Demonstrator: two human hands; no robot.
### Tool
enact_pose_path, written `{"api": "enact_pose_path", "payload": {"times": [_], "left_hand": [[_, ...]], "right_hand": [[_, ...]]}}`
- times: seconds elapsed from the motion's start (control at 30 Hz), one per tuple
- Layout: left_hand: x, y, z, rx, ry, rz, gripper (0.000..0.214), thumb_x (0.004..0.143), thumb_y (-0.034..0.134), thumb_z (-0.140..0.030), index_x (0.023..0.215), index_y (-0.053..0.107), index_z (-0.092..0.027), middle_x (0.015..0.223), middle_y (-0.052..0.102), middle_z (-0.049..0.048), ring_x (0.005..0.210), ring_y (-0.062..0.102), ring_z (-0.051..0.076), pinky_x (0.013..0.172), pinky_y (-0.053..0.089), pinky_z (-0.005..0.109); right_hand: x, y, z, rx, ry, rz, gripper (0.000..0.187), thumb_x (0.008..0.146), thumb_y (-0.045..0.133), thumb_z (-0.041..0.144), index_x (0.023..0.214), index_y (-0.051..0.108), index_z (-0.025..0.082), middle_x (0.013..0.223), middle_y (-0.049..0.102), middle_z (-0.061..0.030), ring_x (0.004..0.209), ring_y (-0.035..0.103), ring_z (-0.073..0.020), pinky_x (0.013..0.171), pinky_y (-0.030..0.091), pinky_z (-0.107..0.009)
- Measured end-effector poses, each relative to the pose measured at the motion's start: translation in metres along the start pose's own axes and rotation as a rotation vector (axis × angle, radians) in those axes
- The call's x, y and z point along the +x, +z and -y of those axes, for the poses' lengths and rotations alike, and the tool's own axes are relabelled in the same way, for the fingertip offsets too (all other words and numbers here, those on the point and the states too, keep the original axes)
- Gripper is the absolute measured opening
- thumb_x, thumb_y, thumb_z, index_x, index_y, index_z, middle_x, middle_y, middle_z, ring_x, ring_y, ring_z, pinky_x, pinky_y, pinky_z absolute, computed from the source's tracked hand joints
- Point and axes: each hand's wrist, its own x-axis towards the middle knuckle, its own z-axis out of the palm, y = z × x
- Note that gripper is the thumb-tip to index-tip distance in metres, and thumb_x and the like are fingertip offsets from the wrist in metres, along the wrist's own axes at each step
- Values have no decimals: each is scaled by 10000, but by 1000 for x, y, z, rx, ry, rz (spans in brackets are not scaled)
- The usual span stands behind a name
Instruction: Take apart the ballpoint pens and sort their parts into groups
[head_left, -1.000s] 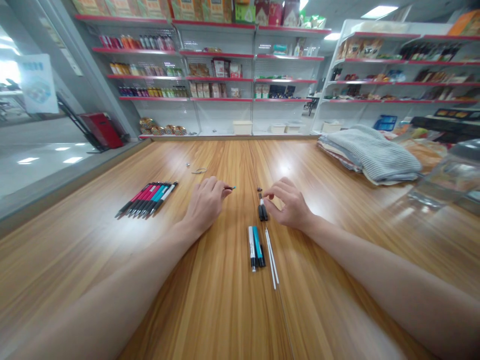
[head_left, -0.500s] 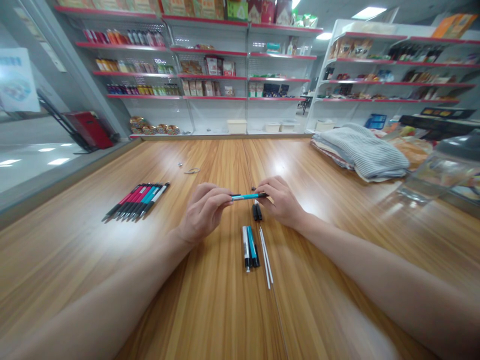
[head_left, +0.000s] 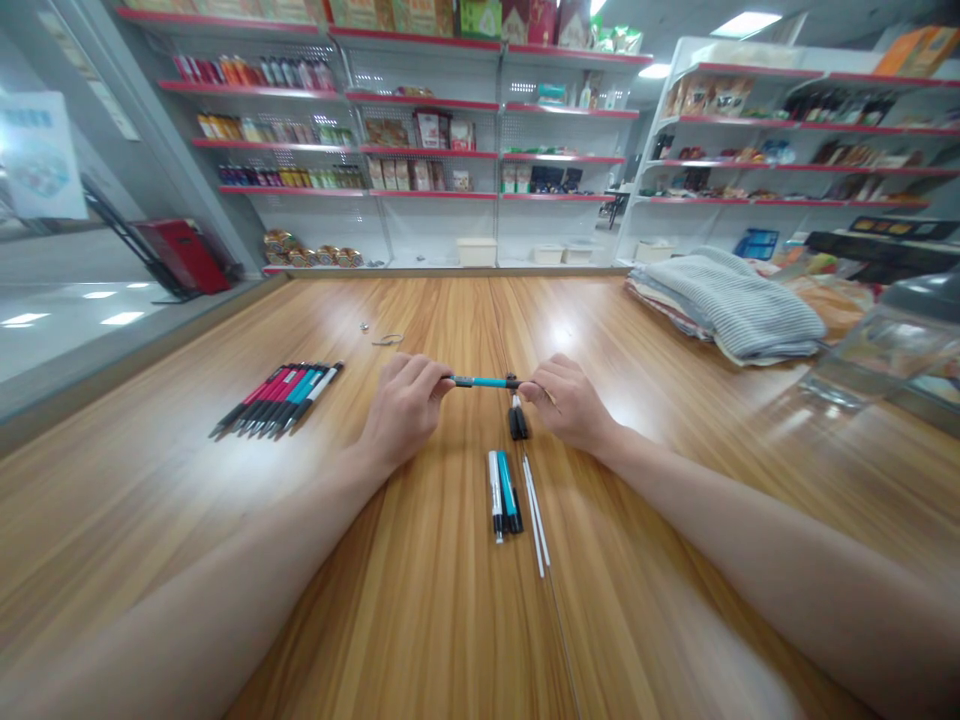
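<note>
White rods (head_left: 535,516) and 2 pens (head_left: 504,497) are laid nearest on the wooden table (head_left: 420,320); teal pen (head_left: 486,381) is pinched at both ends by left hand (head_left: 405,408) and right hand (head_left: 570,400), held level just above black pen parts (head_left: 517,422); red-edged shelves (head_left: 420,152) are seen far off.

We lose both ends of the teal pen (head_left: 486,381) inside the left hand (head_left: 405,408) and the right hand (head_left: 570,405). The small metal bits (head_left: 387,339) farther up the table are too tiny for us to name. The top-shelf packages (head_left: 420,14) run off the upper edge, and the clear plastic container (head_left: 885,345) is cut off at the right edge.
</note>
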Motion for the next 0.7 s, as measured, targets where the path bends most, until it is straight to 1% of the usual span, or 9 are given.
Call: {"api": "enact_pose_path", "payload": {"times": [0.07, 0.17, 0.33, 0.4, 0.5, 0.6, 0.7], "left_hand": [[0, 1, 1, 7, -1, 23, 171, 928, 463, -264, 889, 607, -180, 845, 577, 61, 838, 472, 201, 798, 402, 352], [0, 2, 2, -29, 15, 20, 179, 927, 473, -288, 882, 610, -182, 848, 572, 60, 849, 475, 203, 809, 400, 359], [0, -1, 1, -97, 62, 8, 168, 889, 554, -340, 961, 610, -198, 905, 604, 58, 899, 486, 215, 838, 396, 377], [0, -2, 0, -83, 72, 19, 171, 887, 557, -344, 955, 619, -200, 903, 605, 63, 899, 482, 218, 831, 391, 381], [0, -2, -1, -59, 69, 40, 174, 896, 540, -339, 924, 633, -194, 889, 597, 68, 891, 474, 215, 814, 386, 376], [0, -3, -2, -52, 71, 82, 190, 906, 514, -318, 831, 631, -188, 865, 588, 65, 868, 469, 204, 797, 385, 368], [1, -5, -5, -57, 69, 126, 227, 911, 491, -291, 752, 612, -181, 834, 581, 62, 837, 463, 195, 784, 387, 368]], "right_hand": [[0, 0, 0, 3, 7, 0, 368, 972, 421, 346, 656, 509, 179, 663, 534, -47, 697, 439, -177, 716, 361, -340], [-2, 1, -1, 39, 36, -5, 373, 967, 428, 337, 641, 513, 178, 649, 550, -45, 694, 447, -175, 703, 360, -332], [-7, 2, -5, 157, 187, 22, 437, 969, 405, 334, 572, 504, 179, 554, 489, -19, 599, 445, -153, 600, 331, -305], [-7, 3, -6, 183, 214, 32, 451, 966, 406, 337, 553, 495, 179, 553, 485, -16, 578, 443, -145, 586, 323, -300], [-7, 3, -5, 196, 203, 38, 446, 958, 409, 327, 542, 475, 180, 546, 473, -14, 572, 445, -144, 577, 317, -298], [-5, 1, -3, 194, 179, 39, 440, 953, 408, 321, 537, 453, 184, 532, 450, -13, 581, 442, -151, 572, 312, -299], [-4, 0, -2, 184, 146, 49, 420, 954, 406, 314, 559, 465, 186, 541, 467, -18, 616, 445, -162, 599, 325, -307]]}}
